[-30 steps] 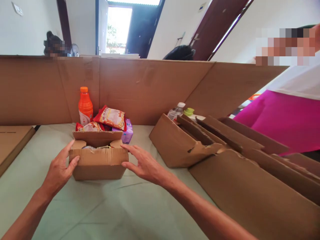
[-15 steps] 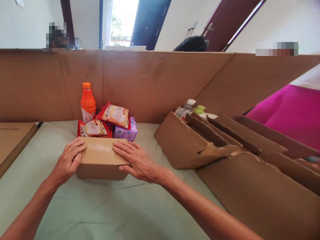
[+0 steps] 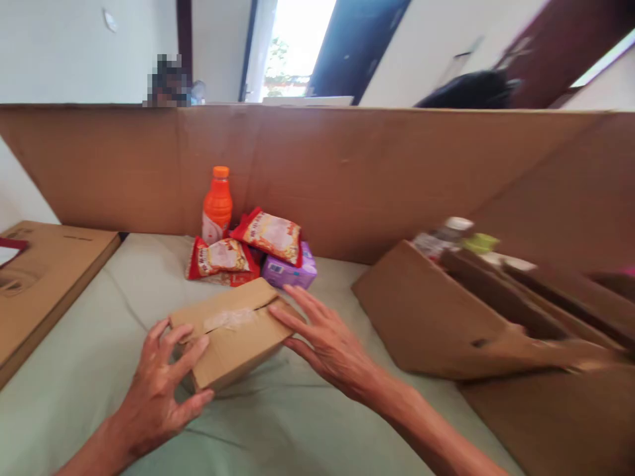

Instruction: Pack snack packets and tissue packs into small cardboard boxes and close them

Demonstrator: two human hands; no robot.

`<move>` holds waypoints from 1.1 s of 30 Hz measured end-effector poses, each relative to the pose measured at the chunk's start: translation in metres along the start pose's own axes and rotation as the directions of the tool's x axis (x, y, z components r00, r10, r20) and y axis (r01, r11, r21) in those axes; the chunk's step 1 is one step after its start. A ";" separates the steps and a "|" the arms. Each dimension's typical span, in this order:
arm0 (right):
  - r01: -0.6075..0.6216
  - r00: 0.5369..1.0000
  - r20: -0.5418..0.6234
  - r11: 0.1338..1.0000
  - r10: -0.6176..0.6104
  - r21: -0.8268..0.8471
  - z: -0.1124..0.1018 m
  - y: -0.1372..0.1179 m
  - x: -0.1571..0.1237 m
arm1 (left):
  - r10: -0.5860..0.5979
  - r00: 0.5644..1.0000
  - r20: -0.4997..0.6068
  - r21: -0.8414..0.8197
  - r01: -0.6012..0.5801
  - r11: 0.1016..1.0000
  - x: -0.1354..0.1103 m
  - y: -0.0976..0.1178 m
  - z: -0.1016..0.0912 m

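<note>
A small cardboard box lies on the pale green table, its flaps down and its body turned at an angle. My left hand rests on its near left corner, fingers spread over the top and side. At the box's right end lies my right hand, fingers stretched out flat against it. Behind the box sit two red snack packets, a purple pack and an orange drink bottle.
A tall cardboard wall runs along the table's back. Flattened cardboard boxes lean in a row at the right, with a clear bottle behind them. A flat cardboard sheet lies at the left. People work beyond the wall.
The box's flaps were folded shut, then the box was turned at an angle on the table. My view swung to the right.
</note>
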State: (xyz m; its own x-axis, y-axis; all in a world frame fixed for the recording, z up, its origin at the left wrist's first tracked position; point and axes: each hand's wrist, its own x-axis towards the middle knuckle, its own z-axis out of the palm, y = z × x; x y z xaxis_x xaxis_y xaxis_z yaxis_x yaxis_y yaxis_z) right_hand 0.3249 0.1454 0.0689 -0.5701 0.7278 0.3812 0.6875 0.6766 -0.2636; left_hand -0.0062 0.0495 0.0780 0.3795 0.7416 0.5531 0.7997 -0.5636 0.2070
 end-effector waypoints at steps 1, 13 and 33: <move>-0.076 0.996 -0.035 0.996 0.078 0.035 0.008 0.000 -0.005 | -0.002 1.000 0.010 -0.019 0.002 1.000 -0.002 0.002 0.001; -0.058 0.998 0.052 0.925 0.041 0.375 0.031 -0.069 0.107 | -0.117 0.967 -0.224 0.026 0.126 0.992 -0.031 -0.058 -0.058; -0.167 0.969 0.242 0.840 0.043 0.517 0.144 -0.112 0.089 | -0.453 0.765 -0.458 0.227 0.593 0.773 0.056 -0.325 -0.112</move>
State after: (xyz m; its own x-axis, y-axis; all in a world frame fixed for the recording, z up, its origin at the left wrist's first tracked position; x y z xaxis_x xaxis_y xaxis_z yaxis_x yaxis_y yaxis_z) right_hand 0.1322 0.1509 0.0045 -0.6316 0.7619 0.1439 0.4397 0.5047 -0.7429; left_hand -0.2968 0.2333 0.1326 -0.2845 0.6560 0.6991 0.9485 0.0866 0.3047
